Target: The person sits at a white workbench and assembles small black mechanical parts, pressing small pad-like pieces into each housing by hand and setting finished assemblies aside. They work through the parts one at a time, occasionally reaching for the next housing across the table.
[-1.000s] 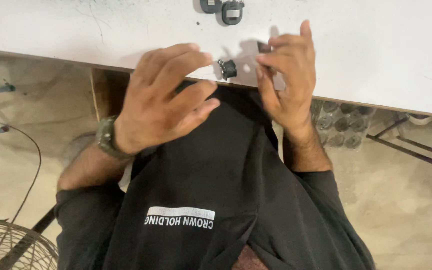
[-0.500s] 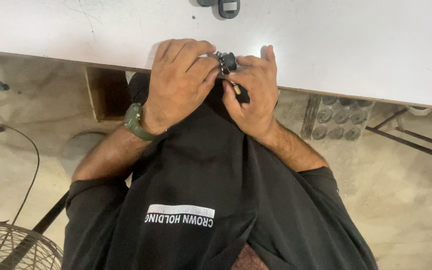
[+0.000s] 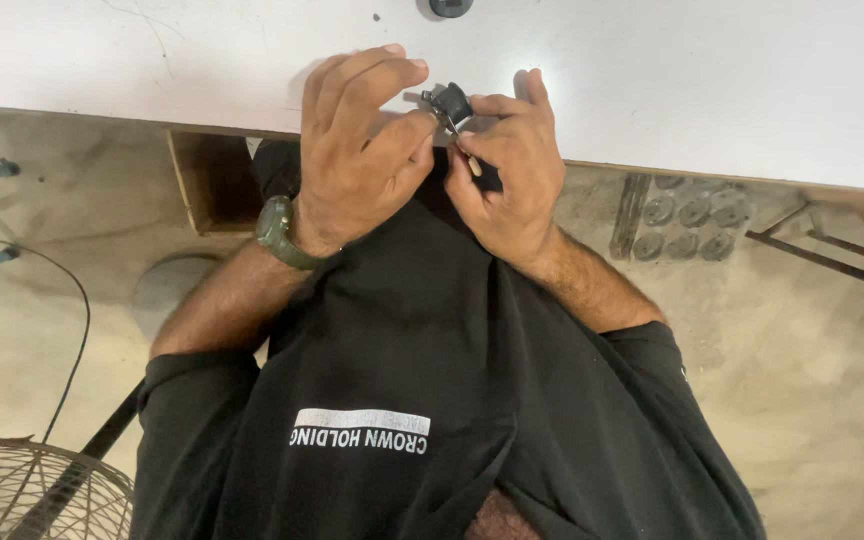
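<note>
My left hand (image 3: 357, 160) and my right hand (image 3: 512, 170) meet in front of my chest, at the near edge of a white table (image 3: 702, 90). Between their fingertips they hold a small black round part (image 3: 449, 102) with a thin metal pin sticking down from it. My left thumb and forefinger pinch it from the left, and my right fingers grip it from the right. A green watch (image 3: 277, 232) is on my left wrist. My black shirt (image 3: 432, 380) fills the lower middle of the view.
Another small dark part (image 3: 450, 6) lies on the table at the top edge. A wire fan guard (image 3: 22, 490) stands at the lower left on the sandy floor. A cable (image 3: 77, 300) runs along the left. Metal bars (image 3: 822, 255) lie at the right.
My hands came together from apart and closed on the small black part. The table parts slid toward the top edge as my head moved.
</note>
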`<action>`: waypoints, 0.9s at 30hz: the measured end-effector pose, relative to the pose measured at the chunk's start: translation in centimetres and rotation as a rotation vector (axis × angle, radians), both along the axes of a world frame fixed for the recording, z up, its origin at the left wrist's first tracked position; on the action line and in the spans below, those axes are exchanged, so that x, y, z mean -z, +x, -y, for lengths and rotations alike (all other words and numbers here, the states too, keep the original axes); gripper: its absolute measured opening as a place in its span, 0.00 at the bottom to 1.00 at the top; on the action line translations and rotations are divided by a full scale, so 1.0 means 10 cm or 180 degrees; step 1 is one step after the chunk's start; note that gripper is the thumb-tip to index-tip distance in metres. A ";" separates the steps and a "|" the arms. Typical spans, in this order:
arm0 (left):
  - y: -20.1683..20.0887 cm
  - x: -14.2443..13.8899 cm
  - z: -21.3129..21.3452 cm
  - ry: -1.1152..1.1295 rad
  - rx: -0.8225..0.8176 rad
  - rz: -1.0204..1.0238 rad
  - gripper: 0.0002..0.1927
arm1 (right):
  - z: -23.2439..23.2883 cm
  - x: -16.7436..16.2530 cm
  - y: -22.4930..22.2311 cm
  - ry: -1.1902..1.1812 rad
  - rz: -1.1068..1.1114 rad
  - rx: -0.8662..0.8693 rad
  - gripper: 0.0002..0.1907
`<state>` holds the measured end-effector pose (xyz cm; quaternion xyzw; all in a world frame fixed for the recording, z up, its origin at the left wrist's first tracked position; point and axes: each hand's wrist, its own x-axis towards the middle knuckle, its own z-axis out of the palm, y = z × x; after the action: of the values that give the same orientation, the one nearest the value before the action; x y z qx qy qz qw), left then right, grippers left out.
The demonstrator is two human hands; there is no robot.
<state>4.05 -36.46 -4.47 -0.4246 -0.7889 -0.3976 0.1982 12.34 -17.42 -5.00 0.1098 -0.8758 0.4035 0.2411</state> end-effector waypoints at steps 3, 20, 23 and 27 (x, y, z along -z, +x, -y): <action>0.00 0.00 0.03 -0.0174 0.0043 -0.0188 0.12 | 0.00 0.01 -0.01 -0.0026 -0.0050 -0.0032 0.16; -0.03 0.01 0.14 -0.0501 0.0132 -0.0446 0.10 | -0.01 -0.03 0.00 -0.0062 0.0099 -0.0068 0.14; -0.01 0.02 0.11 -0.0502 0.0169 -0.0578 0.10 | 0.00 -0.05 -0.01 -0.0020 0.0078 -0.0088 0.15; 0.02 0.02 0.06 -0.0242 0.0044 -0.0367 0.11 | 0.03 -0.06 -0.02 -0.0027 0.0082 -0.0043 0.14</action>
<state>4.21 -37.07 -4.62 -0.4594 -0.7877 -0.3436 0.2244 12.19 -17.69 -4.41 0.1095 -0.8763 0.4102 0.2276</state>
